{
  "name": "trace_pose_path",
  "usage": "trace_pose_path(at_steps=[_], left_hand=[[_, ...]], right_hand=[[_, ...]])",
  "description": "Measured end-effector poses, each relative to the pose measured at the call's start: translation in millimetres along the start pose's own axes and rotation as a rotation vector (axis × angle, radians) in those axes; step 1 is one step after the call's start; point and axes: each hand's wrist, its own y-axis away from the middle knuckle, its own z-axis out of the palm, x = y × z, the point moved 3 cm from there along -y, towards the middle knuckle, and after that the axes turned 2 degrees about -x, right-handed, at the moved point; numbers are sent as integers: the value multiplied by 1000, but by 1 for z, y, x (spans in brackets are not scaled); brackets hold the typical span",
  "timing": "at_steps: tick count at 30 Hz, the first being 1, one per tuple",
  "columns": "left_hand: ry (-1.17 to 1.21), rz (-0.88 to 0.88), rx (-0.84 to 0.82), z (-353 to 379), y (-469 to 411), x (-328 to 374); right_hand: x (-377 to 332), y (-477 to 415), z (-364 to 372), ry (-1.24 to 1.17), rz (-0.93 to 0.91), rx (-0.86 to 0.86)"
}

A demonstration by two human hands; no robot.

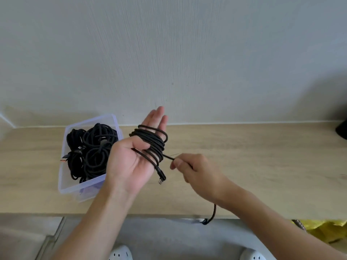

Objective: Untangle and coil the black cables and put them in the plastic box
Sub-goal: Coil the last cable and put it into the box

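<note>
Nearest the person, two white shoes [121,253] stood on the grey floor [169,237], and a yellow bag [323,229] lay low on the right, just under the edge of the desk [262,166]. The loose tail [213,212] of a black cable hung over that front edge, beneath the right forearm.

Above the desk, the left hand [127,162] was held palm up with its fingers straight and pointing away. The cable [154,141] was wound in several loops around those fingers. The thumb curled across the palm and pressed one strand down, so the left grip was closed on the cable. A short end with a plug [161,178] dangled off the heel of the palm.

Just to the right, the right hand [197,169] pinched a taut strand that ran from the loops, its grip pressed together on it between thumb and fingertips.

Farther left, partly behind the left hand, a clear plastic box [62,173] sat on the desk, holding several coiled cables [95,147], all black. One of them showed an orange-tipped plug at the box's left wall.

At the back, the desk met a pale wall [187,53], and a dark object [341,128] stood at the far right edge, too cropped to identify.
</note>
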Motion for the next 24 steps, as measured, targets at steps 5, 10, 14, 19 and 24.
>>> trace_pose_path(at_steps=[5, 10, 14, 19, 24], left_hand=[[-649, -7, 96, -8, 2, -9], [-1352, 7, 80, -10, 5, -5], [-1619, -272, -138, -9, 14, -27], [-1525, -625, -362, -7, 19, -32], [-1081, -647, -575, 16, 30, -39]], right_hand=[[-11, 6, -4, 58, -25, -11], [-11, 11, -13, 23, -79, -8], [-12, 15, -23, 66, -223, 39], [-8, 13, -25, 29, -264, 100], [4, 1, -39, -35, -233, 267]])
